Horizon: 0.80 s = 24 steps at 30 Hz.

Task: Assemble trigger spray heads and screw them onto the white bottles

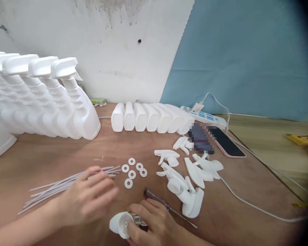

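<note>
My right hand point(154, 218) grips a white trigger spray head point(118, 223) low in the view, its round opening facing up with a small hole in the middle. My left hand point(92, 196) hovers over the near end of a bundle of thin white dip tubes point(51, 186); its fingers are stretched out, slightly blurred, and hold nothing visible. Several flat white washers point(131, 174) lie between the tubes and the loose trigger spray heads point(184, 184) on the right. Just beyond my right hand lies a screwdriver point(166, 205) with a dark handle, partly hidden by my fingers.
Assembled white spray bottles point(79, 112) stand in a row at the left. White bottles point(141, 118) without heads lie at the back middle of the wooden table point(105, 143). A phone point(228, 141), a power strip point(210, 119) and a white cable point(248, 202) occupy the right.
</note>
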Motion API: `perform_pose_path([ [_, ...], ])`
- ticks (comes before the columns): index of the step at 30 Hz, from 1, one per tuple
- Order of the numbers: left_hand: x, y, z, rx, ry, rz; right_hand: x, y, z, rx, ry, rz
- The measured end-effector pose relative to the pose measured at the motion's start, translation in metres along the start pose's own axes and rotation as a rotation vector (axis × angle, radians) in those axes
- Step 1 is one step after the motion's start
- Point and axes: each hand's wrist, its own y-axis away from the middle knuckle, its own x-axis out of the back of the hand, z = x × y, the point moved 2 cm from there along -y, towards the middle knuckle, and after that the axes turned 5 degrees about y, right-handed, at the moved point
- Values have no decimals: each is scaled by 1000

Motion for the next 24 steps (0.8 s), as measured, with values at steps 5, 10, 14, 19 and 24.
perform_pose_path([
  [5,24,38,-39,418,-163,-353,1,1,-1,1,1,21],
  [10,35,77,-42,607,-216,-425,-1,5,-2,8,-9,5],
  [14,35,94,-36,660,-223,-401,-1,7,-3,-10,-9,-22],
  [19,37,95,-31,586,-263,-341,-1,5,-3,-5,15,4],
  [24,45,81,-37,452,-269,-283,-1,4,-3,-19,21,11],
])
